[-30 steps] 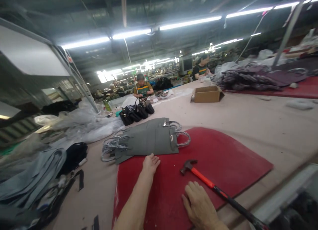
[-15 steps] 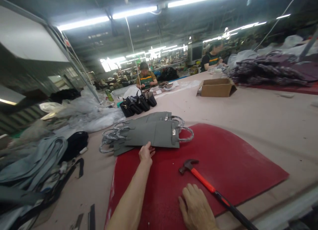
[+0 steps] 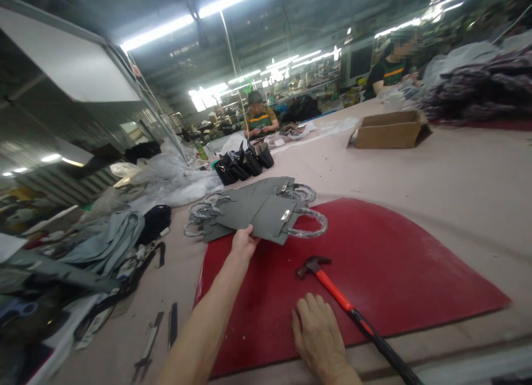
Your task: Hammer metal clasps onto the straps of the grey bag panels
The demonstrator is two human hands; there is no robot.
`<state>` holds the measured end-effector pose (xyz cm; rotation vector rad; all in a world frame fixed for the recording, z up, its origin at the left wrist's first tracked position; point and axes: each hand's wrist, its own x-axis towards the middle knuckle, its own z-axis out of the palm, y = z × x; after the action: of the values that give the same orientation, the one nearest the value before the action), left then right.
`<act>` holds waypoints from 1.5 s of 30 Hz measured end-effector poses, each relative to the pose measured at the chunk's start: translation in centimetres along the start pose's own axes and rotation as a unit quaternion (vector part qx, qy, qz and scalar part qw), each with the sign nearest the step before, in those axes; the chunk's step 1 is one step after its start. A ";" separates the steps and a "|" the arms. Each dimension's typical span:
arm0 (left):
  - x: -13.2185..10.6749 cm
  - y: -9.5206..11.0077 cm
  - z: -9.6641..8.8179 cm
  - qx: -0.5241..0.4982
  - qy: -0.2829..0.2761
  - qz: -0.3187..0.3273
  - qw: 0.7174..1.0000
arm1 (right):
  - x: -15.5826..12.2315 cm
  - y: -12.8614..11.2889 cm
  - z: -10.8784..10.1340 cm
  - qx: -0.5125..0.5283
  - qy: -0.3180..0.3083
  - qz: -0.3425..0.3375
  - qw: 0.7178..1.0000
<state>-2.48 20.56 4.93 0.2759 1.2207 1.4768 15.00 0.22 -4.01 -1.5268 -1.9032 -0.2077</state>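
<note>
My left hand (image 3: 244, 242) is closed on the near edge of a grey bag panel (image 3: 270, 214), thumb on top. This panel has a metal clasp and a plastic-wrapped handle, and it lies tilted over other grey bag panels (image 3: 236, 199) with wrapped handles. My right hand (image 3: 318, 329) rests palm down on the red mat (image 3: 374, 257), fingers loosely bent and thumb apart, holding nothing visible. Just right of it lies a claw hammer (image 3: 334, 288) with a red and black handle, its head pointing away from me.
Black bags (image 3: 245, 162) stand beyond the grey panels. An open cardboard box (image 3: 388, 131) sits at the back right. Dark strips (image 3: 173, 324) and grey material (image 3: 103, 244) lie on the left, near plastic wrapping (image 3: 166, 174). Two people sit across the table.
The grey panel in my left hand has turned, its clasp end swinging towards me. My right hand stays on the mat beside the hammer. The view has shifted left.
</note>
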 end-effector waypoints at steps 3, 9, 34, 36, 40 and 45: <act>-2.1 2.1 -6.6 0.054 0.018 -0.019 0.998 | 0.2 0.6 -0.5 0.084 0.033 0.008 0.996; -6.6 -0.2 -15.8 0.167 0.097 0.017 0.981 | -0.6 2.5 -0.3 0.280 0.123 0.082 0.949; -12.8 -5.9 -14.3 0.246 0.103 0.272 0.925 | 1.5 -0.7 -2.1 0.159 -0.179 -0.191 0.952; -13.4 -5.1 -15.6 0.333 0.083 0.310 0.887 | 1.5 -0.9 -1.8 0.148 -0.165 -0.190 0.956; -14.6 -3.4 -19.8 0.495 0.093 0.358 0.786 | 1.8 -0.7 -0.8 0.127 -0.126 -0.218 0.960; -15.3 -0.3 -26.5 0.578 0.227 0.307 0.721 | 2.3 -0.5 0.0 0.119 -0.093 -0.258 0.954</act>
<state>-16.74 -5.99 -0.06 1.3246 2.5593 1.0905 14.32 1.91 -2.46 -0.8952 -2.3559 -0.0578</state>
